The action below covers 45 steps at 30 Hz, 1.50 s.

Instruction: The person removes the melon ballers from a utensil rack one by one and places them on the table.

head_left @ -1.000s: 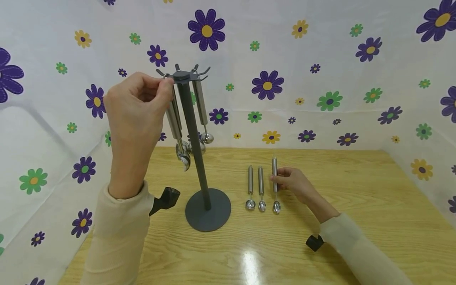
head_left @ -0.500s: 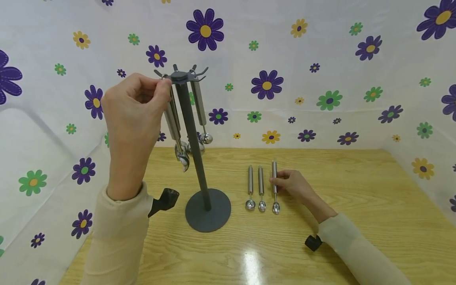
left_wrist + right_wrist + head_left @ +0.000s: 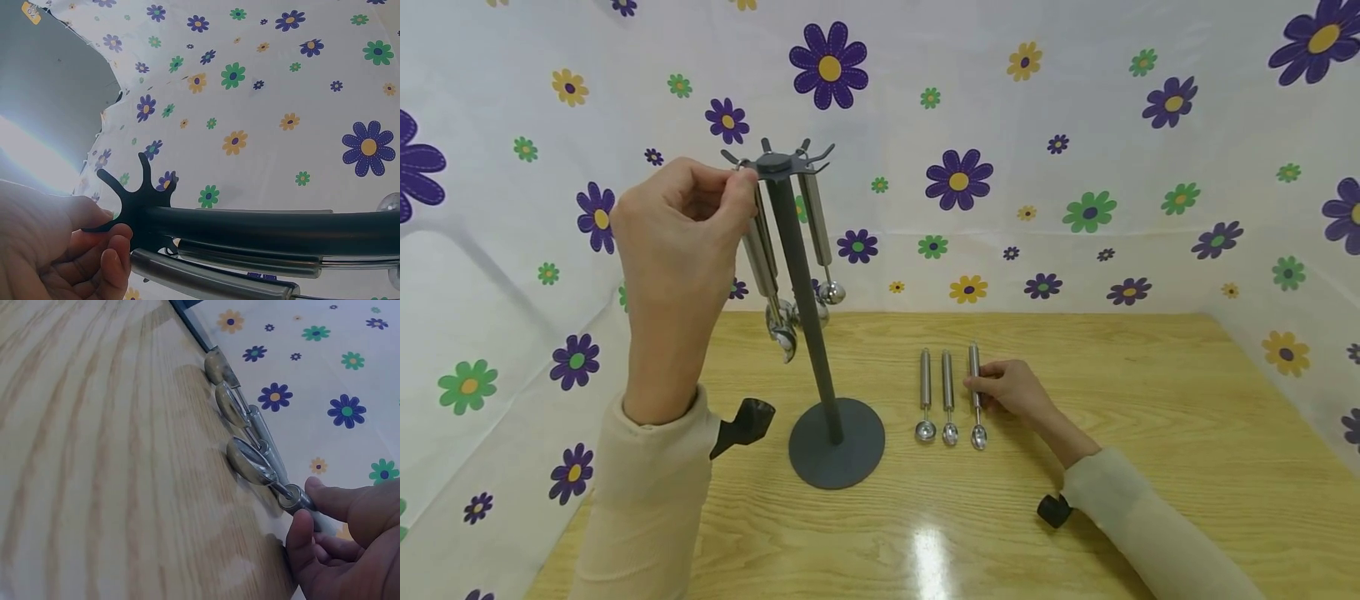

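Observation:
At the top of a dark grey utensil stand (image 3: 805, 300), my left hand (image 3: 681, 217) pinches one of the hooks between thumb and fingers. Several steel scoops (image 3: 762, 262) hang from its hooks, heads down, some overlapping behind the post. On the right, my right hand (image 3: 1011, 387) pinches the steel handle of a small oval melon baller (image 3: 975, 362), its bowl towards me. In the right wrist view, thumb and forefinger sit on either side of that handle (image 3: 297, 499). Beside it lie another oval scoop (image 3: 947, 383) and a round-headed scoop (image 3: 926, 383), roughly parallel.
The stand's round base (image 3: 837, 467) rests on the wooden table (image 3: 865, 542), left of the scoops. A white cloth with flowers (image 3: 887, 100) hangs behind and at the sides. Each wrist carries a black camera mount (image 3: 748, 425).
The handle end of the melon baller in my right hand has come down a little, with that hand lowering slightly. My left hand keeps its pinch on the hook.

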{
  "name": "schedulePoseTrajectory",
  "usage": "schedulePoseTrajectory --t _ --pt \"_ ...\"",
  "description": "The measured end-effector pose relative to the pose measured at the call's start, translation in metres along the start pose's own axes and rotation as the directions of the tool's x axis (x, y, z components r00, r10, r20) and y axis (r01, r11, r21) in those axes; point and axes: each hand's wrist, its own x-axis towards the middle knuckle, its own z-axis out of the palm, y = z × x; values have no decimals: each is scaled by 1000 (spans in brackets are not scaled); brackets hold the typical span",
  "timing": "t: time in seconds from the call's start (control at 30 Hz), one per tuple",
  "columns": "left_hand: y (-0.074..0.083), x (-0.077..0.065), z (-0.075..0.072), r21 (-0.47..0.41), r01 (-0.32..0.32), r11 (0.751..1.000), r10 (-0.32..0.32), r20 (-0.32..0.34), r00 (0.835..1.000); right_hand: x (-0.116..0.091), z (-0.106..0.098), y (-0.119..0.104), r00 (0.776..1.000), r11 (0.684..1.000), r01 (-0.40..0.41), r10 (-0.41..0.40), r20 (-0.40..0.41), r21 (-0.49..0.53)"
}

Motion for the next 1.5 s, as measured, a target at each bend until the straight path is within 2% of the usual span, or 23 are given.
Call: schedulePoseTrajectory --t 0.33,0.63,0.83,0.93,1.07,1.2,1.37,1.5 --pt "-3 -1 -2 -5 -2 1000 2 -2 1000 1 9 -6 997 977 -20 4 -73 -212" --pt "-4 0 -3 -8 -8 1000 8 0 1000 2 14 -5 993 967 9 -39 -111 -256" --pt "-4 0 -4 -4 -3 1000 3 -5 1000 4 12 -10 992 971 2 -31 -118 -239" --pt "-3 0 -3 -6 0 1000 0 -5 1000 6 9 -19 991 977 38 -63 -114 -208" --pt "-1 1 -3 -14 -2 1000 2 2 1000 9 8 -44 986 984 143 -151 -72 -108" --pt "-2 0 -3 -12 -7 1000 7 -4 1000 12 15 -85 968 967 249 -250 -18 -45" --pt "-2 0 -5 -8 2 1000 -2 -6 1000 12 25 -138 923 924 382 -383 28 21" --pt "-3 -1 -6 -8 -2 1000 2 -8 1000 11 33 -175 887 884 449 -458 51 129"
